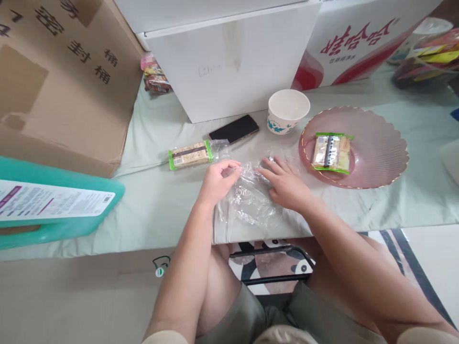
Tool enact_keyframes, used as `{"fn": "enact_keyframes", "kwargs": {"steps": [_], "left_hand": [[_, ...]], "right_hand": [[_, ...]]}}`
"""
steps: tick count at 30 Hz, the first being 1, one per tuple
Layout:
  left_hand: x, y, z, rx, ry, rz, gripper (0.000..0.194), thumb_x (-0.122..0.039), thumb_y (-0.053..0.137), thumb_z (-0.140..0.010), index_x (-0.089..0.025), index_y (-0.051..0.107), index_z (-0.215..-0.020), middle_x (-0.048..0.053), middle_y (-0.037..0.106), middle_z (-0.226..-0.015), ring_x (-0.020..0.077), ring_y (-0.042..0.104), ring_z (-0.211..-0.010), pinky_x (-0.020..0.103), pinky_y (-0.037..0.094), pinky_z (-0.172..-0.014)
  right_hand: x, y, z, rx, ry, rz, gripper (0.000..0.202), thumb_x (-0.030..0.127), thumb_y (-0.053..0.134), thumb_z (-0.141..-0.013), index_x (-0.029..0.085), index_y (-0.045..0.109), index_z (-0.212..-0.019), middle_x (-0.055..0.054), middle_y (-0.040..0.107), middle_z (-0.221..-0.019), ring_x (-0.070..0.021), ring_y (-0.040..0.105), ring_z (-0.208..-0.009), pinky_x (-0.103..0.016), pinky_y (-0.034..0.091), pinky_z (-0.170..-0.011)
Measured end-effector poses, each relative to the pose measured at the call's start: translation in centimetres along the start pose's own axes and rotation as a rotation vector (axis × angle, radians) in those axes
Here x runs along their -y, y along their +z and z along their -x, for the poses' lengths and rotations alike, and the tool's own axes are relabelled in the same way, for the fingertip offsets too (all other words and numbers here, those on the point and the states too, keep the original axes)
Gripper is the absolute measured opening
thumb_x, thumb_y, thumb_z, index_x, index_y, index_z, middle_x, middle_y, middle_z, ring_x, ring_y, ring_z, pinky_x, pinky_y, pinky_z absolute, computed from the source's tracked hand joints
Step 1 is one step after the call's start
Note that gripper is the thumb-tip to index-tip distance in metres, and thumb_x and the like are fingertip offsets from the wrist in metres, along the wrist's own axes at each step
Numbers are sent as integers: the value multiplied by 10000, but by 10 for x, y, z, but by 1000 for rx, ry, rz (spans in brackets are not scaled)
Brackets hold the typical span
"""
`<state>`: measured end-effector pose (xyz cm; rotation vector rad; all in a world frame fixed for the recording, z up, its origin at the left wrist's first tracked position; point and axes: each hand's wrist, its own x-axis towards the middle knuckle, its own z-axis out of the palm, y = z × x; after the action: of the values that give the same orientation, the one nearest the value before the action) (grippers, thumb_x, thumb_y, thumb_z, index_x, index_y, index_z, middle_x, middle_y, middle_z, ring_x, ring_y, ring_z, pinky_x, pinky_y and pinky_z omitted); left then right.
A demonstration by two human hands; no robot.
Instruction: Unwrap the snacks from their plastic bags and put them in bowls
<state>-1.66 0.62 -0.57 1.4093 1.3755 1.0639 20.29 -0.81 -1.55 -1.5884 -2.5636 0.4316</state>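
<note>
- Over now to the clear, crinkled, see-through plastic film point(251, 205): loose on the cloth-covered pale green counter point(154, 205), bunched between both sets of fingers and trailing from them toward the near edge.
- And at the left hand point(222, 179): narrowed almost to a pinch, thumb to forefinger, right by the film's far left side. Impossible to tell, though, about any plastic caught between.
- Across to the right hand point(285, 184): fanned wide, palm down over the film's right side, with nothing visibly gripped.
- Just left of the left fingers: a pale, oblong snack packet with bright green ends and a dark band point(191, 155).
- Straight beyond those same fingers: a slim, black, flat phone point(236, 129). Beyond the right fingers: a round white paper cup with blue leaves point(287, 114).
- Off to the right fingers' right: a pink, scalloped, gold-rimmed dish point(382, 148), with a flat, green-edged, clear-fronted packet point(332, 153) inside.
- As for handling: probably almost weightless, limp, slippery, quick to crumple and easily torn. Best pinched at a loose edge near the left fingertips, with gentle steadying under the right palm.
</note>
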Motion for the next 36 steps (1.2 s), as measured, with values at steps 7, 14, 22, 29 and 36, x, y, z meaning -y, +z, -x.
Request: {"fn": "enact_keyframes", "kwargs": {"steps": [7, 14, 22, 29, 36], "left_hand": [[5, -11, -17, -489, -215, 300, 181, -305, 688, -809, -187, 613, -694, 12, 649, -721, 103, 571, -538, 186, 327, -423], [5, -25, -9, -225, -422, 159, 307, -463, 769, -774, -185, 653, -835, 85, 712, -773, 152, 643, -550, 203, 362, -410], [-1, -50, 35, 123, -553, 141, 665, -120, 787, -642, -251, 551, -1249, 4, 683, -812, 125, 626, -540, 218, 438, -468], [5, -68, 28, -115, -506, 14, 481, -182, 670, -758, -233, 551, -1222, 22, 702, -958, 40, 463, -509, 187, 356, -492], [7, -62, 37, 145, -362, -66, 873, -147, 739, -704, -321, 396, -1487, 69, 690, -1160, 77, 567, -670, 247, 498, -683]], "right_hand": [[-1, 0, 1, 66, -15, 11, 789, 4, 473, -771, 326, 495, -1490, -34, 368, -1644, -389, 274, -1531, -627, 278, -1217], [-3, 0, 6, 65, -5, -8, 777, 8, 492, -753, 323, 519, -1463, -28, 372, -1642, -392, 281, -1527, -628, 286, -1214], [-1, -1, 3, 101, 30, 48, 791, 17, 502, -760, 327, 488, -1488, -41, 361, -1647, -412, 291, -1517, -632, 283, -1205], [15, -12, 15, -74, -37, 53, 639, 65, 512, -806, 239, 546, -1420, -116, 428, -1584, -411, 308, -1496, -630, 294, -1176], [58, -10, 35, 103, -258, -12, 409, 280, 616, -867, 210, 621, -1270, -126, 634, -1155, -313, 601, -1049, -444, 490, -888]]}}
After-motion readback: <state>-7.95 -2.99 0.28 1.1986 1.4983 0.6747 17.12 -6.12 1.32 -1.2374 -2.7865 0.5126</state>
